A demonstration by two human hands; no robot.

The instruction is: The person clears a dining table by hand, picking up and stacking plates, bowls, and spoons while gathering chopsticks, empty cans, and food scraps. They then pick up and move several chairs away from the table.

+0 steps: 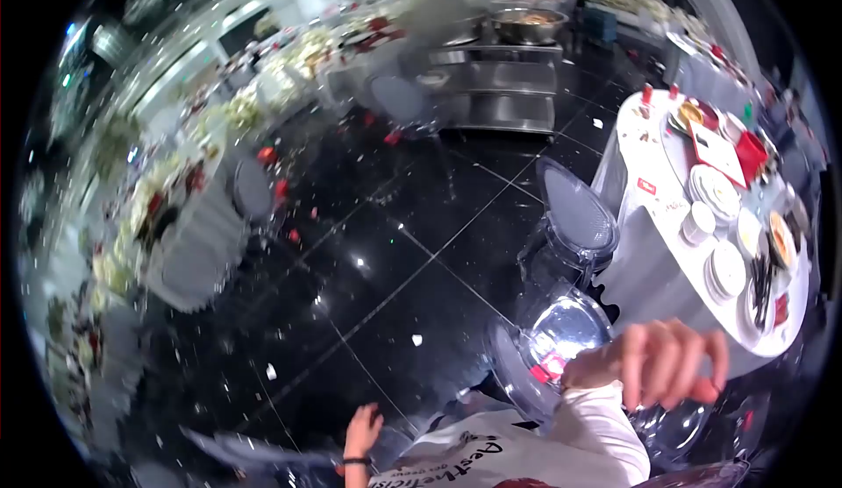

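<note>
My right hand [662,361] is raised in front of the near edge of a round table [645,137] with a white cloth. Its fingers bend loosely downward, apart, and nothing shows in them. Just beyond it on the table are a plate piled with dark chopsticks [761,288], a stack of white plates [725,270], stacked white bowls [699,222] and another plate stack [714,192]. My left hand [362,431], with a dark band at the wrist, hangs low over the dark floor. Its fingers are slightly curved and hold nothing visible.
Clear plastic chairs [574,212] stand beside the table, one with a red item [548,369] on its seat. A steel trolley [509,93] carries a large metal basin [529,25]. A blurred person is beside it. Litter dots the tiled floor [386,286]; more cloth-covered tables [197,256] line the left.
</note>
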